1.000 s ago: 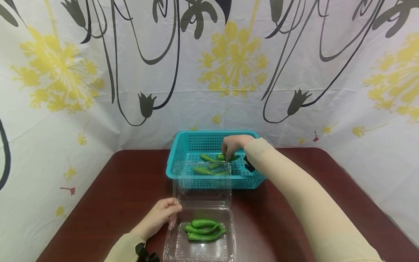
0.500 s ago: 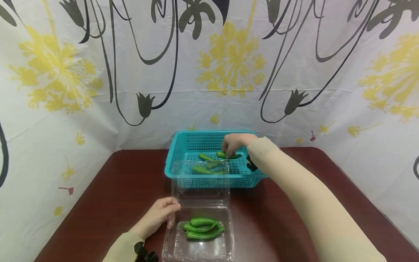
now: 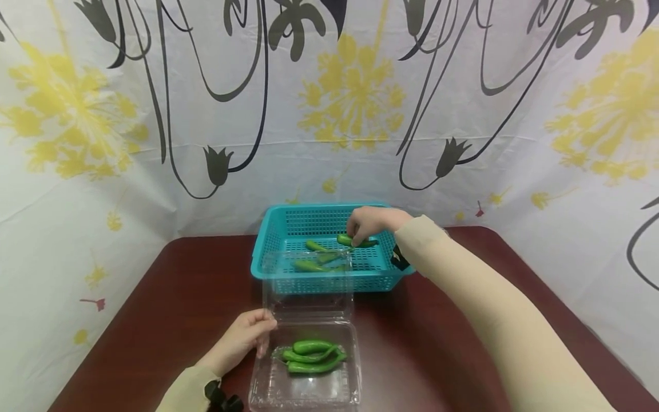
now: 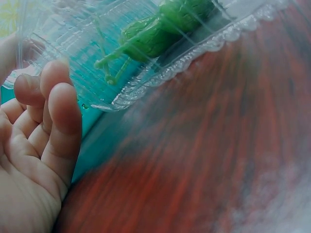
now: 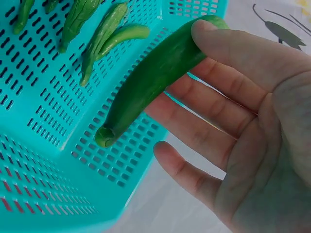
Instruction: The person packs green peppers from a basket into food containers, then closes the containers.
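My right hand [image 3: 373, 222] pinches a long green pepper [image 5: 150, 73] between thumb and fingers, over the turquoise basket [image 3: 264, 243]. In the right wrist view the stem end points down to the left, and the little finger stays off it. At the near side of the table, my left hand [image 3: 239, 339] grips the left rim of a clear plastic clamshell container [image 3: 304, 392]. Several green peppers [image 3: 313, 367] lie together in its base. Its lid [image 3: 309, 306] stands raised at the back, overlapping the basket in the head view.
Several more green peppers [image 5: 104, 46] lie in the basket, partly seen through the lid. The basket stands at the far edge of the dark red table [image 3: 206, 274]. A white patterned cloth [image 3: 350, 171] hangs behind.
My right hand has lifted the pepper slightly and drawn it a little to the right within the basket. The left hand keeps its place on the container while the head view shifts.
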A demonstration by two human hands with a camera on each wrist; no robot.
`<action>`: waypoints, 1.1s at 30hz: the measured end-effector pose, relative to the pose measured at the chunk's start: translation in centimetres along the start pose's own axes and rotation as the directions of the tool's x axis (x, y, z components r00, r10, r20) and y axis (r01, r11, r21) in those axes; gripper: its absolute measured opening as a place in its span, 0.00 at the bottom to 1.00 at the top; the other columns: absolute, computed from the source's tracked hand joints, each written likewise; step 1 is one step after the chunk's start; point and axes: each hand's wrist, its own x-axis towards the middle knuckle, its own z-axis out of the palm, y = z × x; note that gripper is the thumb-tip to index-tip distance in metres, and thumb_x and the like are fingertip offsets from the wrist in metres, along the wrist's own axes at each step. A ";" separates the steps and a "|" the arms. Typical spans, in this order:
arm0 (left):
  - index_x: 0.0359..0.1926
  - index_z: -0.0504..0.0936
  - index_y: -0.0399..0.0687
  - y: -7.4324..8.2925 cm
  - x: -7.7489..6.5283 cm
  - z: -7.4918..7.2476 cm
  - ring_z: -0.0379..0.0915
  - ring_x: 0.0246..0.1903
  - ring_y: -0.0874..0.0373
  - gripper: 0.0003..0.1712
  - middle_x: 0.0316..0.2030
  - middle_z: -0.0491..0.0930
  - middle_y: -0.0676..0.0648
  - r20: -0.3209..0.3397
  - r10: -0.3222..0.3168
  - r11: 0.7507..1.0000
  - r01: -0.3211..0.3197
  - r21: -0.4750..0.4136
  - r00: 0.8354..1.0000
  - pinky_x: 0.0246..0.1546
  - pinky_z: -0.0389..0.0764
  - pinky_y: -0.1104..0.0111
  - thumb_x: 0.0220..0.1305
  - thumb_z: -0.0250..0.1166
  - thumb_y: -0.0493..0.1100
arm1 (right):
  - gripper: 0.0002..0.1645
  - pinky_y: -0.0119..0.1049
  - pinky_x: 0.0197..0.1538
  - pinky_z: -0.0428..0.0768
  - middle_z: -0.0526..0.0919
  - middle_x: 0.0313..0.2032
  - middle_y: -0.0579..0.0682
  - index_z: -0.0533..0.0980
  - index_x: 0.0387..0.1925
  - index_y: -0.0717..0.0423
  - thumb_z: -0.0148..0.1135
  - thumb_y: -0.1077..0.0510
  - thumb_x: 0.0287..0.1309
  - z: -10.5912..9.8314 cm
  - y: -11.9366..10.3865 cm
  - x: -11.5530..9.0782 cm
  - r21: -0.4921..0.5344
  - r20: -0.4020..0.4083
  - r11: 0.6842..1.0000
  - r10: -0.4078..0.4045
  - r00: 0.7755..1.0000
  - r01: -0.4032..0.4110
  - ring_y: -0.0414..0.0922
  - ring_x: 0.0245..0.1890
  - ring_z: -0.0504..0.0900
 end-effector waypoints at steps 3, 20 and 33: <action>0.35 0.71 0.31 -0.1 -0.1 0.0 0.68 0.13 0.61 0.14 0.15 0.67 0.50 -0.002 -0.001 1.000 0.001 -0.001 1.000 0.18 0.75 0.70 0.70 0.58 0.42 | 0.24 0.36 0.29 0.60 0.56 0.16 0.43 0.62 0.15 0.47 0.62 0.60 0.62 -0.1 -0.1 -0.6 0.006 -0.013 1.000 -0.016 1.000 0.016 0.40 0.18 0.54; 0.37 0.72 0.29 0.3 -0.1 0.2 0.68 0.13 0.60 0.16 0.15 0.69 0.50 -0.012 -0.019 1.000 0.019 0.004 1.000 0.17 0.75 0.69 0.70 0.58 0.42 | 0.24 0.37 0.29 0.57 0.53 0.16 0.43 0.59 0.16 0.47 0.63 0.60 0.60 -0.8 -0.5 -4.4 0.056 -0.079 0.997 -0.053 0.995 0.057 0.41 0.18 0.49; 0.37 0.68 0.22 0.3 0.1 0.4 0.67 0.14 0.61 0.21 0.16 0.69 0.50 -0.022 -0.013 1.000 0.013 0.011 1.000 0.17 0.74 0.70 0.69 0.59 0.42 | 0.05 0.37 0.33 0.68 0.72 0.19 0.42 0.80 0.31 0.53 0.65 0.56 0.60 -1.1 -2.1 -6.2 0.036 -0.123 0.999 -0.005 0.992 0.010 0.39 0.21 0.65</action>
